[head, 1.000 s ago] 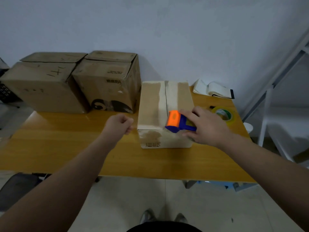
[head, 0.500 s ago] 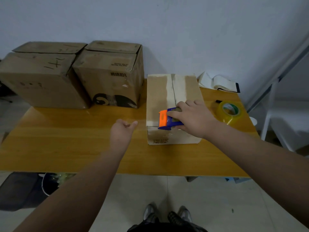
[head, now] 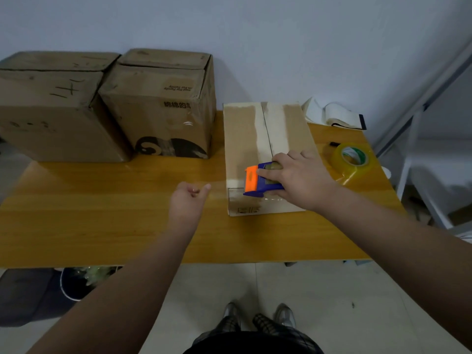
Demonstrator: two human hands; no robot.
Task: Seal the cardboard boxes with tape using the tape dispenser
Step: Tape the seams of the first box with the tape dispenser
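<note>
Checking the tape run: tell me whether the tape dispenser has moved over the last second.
Yes. The tape dispenser in the right hand moved left across the top seam of the small box, toward its near edge.

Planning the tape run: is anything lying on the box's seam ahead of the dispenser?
Nothing visible: the seam runs clear from the tape dispenser in the right hand to the box's far edge. The left hand pinches tape aside.

Blue-orange tape dispenser [head: 252, 178] on near end of small cardboard box [head: 242, 139] — clear tape [head: 217, 186] stretched leftward off it
</note>
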